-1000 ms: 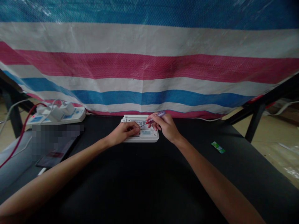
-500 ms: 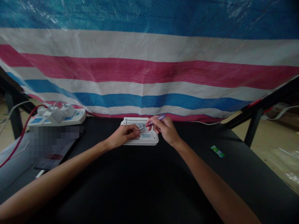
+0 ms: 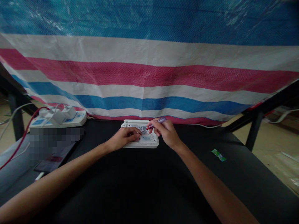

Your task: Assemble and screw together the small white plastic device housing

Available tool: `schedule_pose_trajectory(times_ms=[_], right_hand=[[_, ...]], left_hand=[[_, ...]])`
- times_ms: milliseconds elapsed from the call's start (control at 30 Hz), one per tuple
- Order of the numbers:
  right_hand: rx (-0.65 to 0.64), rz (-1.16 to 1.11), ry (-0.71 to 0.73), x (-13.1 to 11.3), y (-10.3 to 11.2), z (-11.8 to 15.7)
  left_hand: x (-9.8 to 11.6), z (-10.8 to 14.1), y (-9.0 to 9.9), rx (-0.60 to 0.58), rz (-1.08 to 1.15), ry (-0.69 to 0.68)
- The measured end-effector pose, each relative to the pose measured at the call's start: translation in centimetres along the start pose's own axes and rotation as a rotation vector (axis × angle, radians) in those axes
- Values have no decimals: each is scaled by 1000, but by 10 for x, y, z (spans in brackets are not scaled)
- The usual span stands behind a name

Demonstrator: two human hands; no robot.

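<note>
Head view: white router (image 3: 153, 143) lies far centre on the black table (image 3: 112, 177), casing apparently closed. Right hand (image 3: 168, 132) grips a screwdriver (image 3: 150, 127), tip beside the left hand (image 3: 123, 137), whose hold cannot be determined. Screwdriver work appears unfinished.

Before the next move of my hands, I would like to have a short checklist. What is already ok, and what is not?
1. Screwdriver held in the right hand: ok.
2. White device lying flat on the black table: ok.
3. Left hand at the device: ok, it is over its left part.
4. Left fingertips well apart from the screwdriver's tip: not ok, they are right beside it.
5. Tip seated in something: cannot tell, too small to see.
6. Green packet away from both hands: ok, it lies off to the right.
</note>
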State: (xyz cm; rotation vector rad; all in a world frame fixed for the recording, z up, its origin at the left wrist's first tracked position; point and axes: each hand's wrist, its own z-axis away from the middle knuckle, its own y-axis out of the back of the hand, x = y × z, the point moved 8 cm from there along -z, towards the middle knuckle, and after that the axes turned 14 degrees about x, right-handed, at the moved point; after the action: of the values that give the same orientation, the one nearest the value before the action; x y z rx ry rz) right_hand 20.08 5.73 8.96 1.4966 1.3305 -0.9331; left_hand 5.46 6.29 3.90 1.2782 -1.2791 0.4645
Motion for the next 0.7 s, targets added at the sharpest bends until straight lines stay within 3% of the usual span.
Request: schedule_pose_trajectory(times_ms=[133,233,300,467,700], right_hand=[[19,26,24,0,4,-2],[75,90,58,1,14,-6],[124,157,78,1,22,-9],[248,382,85,0,42,-17],[323,625,104,-3,52,-20]], left_hand=[[-3,-1,10,115,-8,-6],[-1,-1,23,264,-109,-59],[2,0,26,301,-195,-121],[7,4,7,183,-420,-324],[-7,7,-13,30,-675,-381]])
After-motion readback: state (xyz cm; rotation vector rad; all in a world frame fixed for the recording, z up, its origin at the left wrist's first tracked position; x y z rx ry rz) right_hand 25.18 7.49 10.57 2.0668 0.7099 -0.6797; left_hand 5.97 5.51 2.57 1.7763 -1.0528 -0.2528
